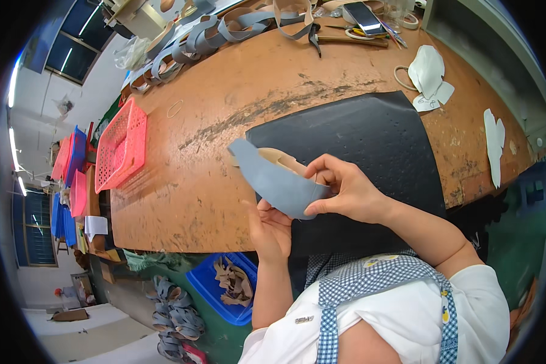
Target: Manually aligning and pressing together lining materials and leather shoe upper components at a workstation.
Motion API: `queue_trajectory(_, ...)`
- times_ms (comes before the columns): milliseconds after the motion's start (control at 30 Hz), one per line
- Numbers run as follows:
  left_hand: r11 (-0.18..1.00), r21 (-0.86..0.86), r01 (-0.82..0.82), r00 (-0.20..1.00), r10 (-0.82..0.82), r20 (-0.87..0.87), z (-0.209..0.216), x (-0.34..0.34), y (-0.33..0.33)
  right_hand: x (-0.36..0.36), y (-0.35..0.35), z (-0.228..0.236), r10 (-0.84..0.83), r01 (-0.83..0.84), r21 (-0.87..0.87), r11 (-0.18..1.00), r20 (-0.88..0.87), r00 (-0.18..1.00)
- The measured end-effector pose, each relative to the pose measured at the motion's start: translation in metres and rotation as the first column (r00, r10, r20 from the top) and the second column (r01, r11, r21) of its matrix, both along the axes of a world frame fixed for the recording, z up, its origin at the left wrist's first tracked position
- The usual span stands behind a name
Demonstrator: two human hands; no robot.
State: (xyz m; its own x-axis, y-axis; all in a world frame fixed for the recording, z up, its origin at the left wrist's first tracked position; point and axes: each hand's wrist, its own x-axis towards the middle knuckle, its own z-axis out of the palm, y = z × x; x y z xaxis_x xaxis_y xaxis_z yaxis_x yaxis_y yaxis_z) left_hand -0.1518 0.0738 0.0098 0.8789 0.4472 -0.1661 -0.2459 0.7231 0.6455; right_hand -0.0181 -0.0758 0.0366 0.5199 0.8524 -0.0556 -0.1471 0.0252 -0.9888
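The right hand point(346, 191) is pinching one curved grey strip point(276, 179), smooth outside and tan inside, while the left hand point(272, 230) is closing on its lower edge, over a black dimpled mat point(370, 139). Left of the mat, one pink mesh basket point(121, 145) is sitting on the worn brown table point(224, 103).

Worn brown workbench point(224, 109), dark windows point(79, 36), white wall point(36, 91), green floor point(218, 340)

Mat point(370, 139) on table point(224, 115), frame centre-right. Basket point(121, 145) on table's left edge. Curved strips point(206, 33) piled along top edge; paper cut-outs point(429, 76) upper right. Bin of scraps point(224, 288) under table, lower centre-left; further strips point(173, 318) to its left, on floor.
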Motion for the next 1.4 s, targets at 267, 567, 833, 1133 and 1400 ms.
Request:
queue_trajectory(267,0.955,0.288,0.072,0.993,-0.041,-0.112,-0.002,-0.008,0.012,-0.008,-0.003,0.001,0.019,-0.013,-0.050,0.999,0.122,0.992)
queue_trajectory(567,0.905,0.424,0.039,0.990,0.022,-0.136,0.009,-0.008,0.010,-0.011,-0.004,0.001,0.051,-0.029,-0.135,0.990,0.160,0.986)
queue_trajectory(833,0.897,0.440,0.050,0.983,0.033,-0.181,0.012,-0.006,0.008,-0.015,-0.001,-0.004,0.012,0.028,-0.116,0.993,0.325,0.946)
queue_trajectory(1133,0.900,0.427,0.084,0.963,0.037,-0.268,0.011,-0.005,0.001,-0.020,-0.007,-0.014,-0.053,0.092,-0.067,0.993,0.439,0.897)
queue_trajectory(1400,0.931,0.362,0.042,0.953,0.070,-0.293,0.008,-0.006,0.004,-0.024,-0.013,-0.021,-0.155,0.172,0.012,0.985,0.498,0.853)
